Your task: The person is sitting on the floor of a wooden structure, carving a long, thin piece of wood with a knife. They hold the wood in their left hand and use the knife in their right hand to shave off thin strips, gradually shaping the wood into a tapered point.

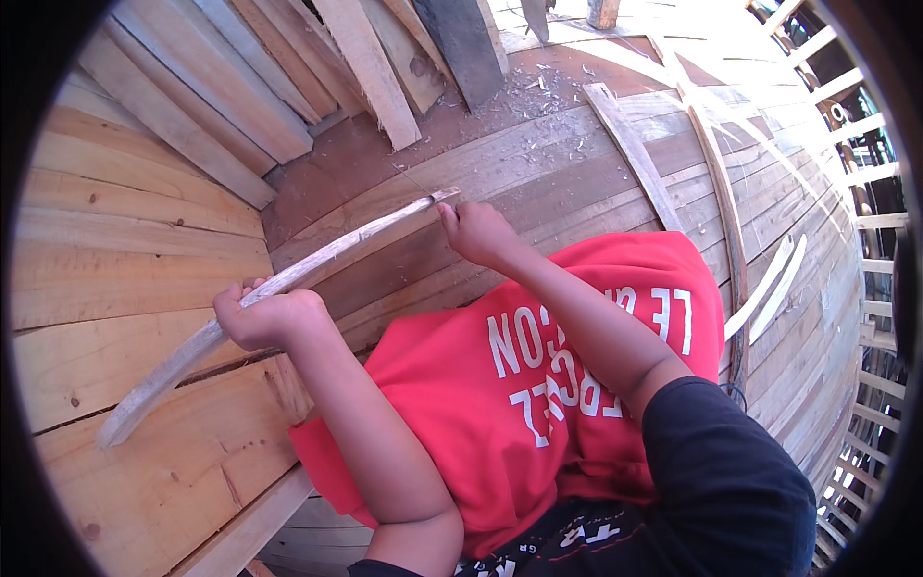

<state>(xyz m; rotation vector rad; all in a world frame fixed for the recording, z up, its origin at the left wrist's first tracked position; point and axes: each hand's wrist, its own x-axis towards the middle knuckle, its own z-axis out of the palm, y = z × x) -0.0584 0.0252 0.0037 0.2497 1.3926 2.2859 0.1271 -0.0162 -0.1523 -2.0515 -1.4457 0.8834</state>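
A long, curved, pale wooden stick (332, 250) slants across the view, its thick end low on the left and its thin tip up near the middle. My left hand (264, 315) is wrapped round it below its middle. Close under the tip, my right hand (478, 233) is closed with the fingers bent in; whatever it grips, if anything, is hidden. A dark band (434, 199) circles the stick just short of the tip, and a thin line like string or wire sticks out beside it. A red garment with white lettering (461, 361) lies over my lap.
Wide boards (144, 279) stand at the left, with upright planks (192, 77) behind. Wood shavings (543, 91) litter the plank floor (798, 385). Loose wooden strips (635, 154) lie to the right, next to two pale curved pieces (779, 288). A slatted railing (870, 221) borders the far right.
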